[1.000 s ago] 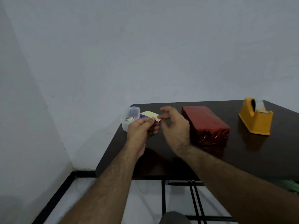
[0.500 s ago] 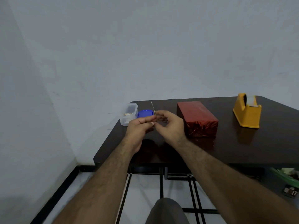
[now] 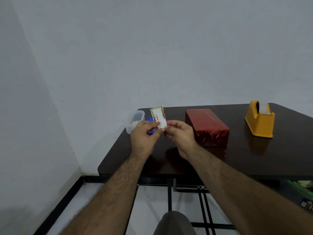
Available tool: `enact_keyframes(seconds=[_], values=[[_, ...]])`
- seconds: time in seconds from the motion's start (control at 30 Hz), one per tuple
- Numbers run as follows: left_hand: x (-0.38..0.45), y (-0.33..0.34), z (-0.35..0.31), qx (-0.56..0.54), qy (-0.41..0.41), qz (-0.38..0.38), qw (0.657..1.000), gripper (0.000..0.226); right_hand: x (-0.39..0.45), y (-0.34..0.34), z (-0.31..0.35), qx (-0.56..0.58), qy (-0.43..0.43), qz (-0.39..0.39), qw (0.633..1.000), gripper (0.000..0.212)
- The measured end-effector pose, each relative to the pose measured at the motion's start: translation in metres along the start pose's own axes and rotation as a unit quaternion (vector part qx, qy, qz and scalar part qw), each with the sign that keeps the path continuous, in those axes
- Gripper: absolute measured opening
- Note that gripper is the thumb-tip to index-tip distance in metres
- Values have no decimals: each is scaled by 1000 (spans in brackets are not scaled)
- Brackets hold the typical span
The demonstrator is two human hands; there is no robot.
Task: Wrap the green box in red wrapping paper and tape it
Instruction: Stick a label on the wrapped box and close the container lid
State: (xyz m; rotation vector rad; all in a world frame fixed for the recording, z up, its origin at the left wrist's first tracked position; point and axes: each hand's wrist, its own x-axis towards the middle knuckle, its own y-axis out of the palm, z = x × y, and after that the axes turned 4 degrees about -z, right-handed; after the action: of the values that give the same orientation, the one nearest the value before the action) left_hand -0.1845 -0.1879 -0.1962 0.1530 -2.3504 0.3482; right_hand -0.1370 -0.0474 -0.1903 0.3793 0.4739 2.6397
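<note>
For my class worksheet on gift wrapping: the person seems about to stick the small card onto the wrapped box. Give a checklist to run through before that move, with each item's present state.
1. Box fully covered in red paper: ok on the sides shown.
2. Card held firmly: ok, both hands, left and right, pinch its lower edge.
3. Printed side faces the person: ok.
4. Backing peeled or tape on the card: cannot tell.
5. Tape dispenser within reach: ok, it stands on the table right of the box.
6. Box top free of objects: ok.
</note>
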Motion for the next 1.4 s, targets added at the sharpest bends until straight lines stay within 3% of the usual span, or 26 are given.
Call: enact_keyframes(seconds=[0.1, 0.2, 0.37, 0.53, 0.77, 0.87, 1.0, 1.1, 1.4], values=[[0, -1, -5, 61, 21, 27, 998, 34, 0, -1, 4, 19, 27, 26, 999, 21], [0, -2, -7, 83, 44, 30, 995, 26, -1, -1, 6, 26, 37, 51, 998, 22], [-3, -3, -9, 44, 18, 42, 998, 21, 0, -1, 3, 33, 20, 55, 998, 14], [-4, -4, -8, -2, -26, 55, 998, 28, 4, -2, 6, 39, 46, 58, 996, 25], [1, -4, -3, 18, -46, 37, 998, 24, 3, -2, 7, -59, 36, 108, 992, 35], [0, -3, -3, 28, -46, 32, 998, 20, -2, 2, 6, -110, 6, 135, 985, 52], [2, -3, -5, -73, -130, 22, 989, 12, -3, 3, -5, -160, -113, 96, 976, 57], [3, -4, -3, -152, -180, 54, 970, 10, 2, 0, -12, -309, -209, 48, 927, 55], [0, -3, -4, -175, -182, 108, 962, 9, 0, 1, -5, -317, -196, -23, 928, 44]])
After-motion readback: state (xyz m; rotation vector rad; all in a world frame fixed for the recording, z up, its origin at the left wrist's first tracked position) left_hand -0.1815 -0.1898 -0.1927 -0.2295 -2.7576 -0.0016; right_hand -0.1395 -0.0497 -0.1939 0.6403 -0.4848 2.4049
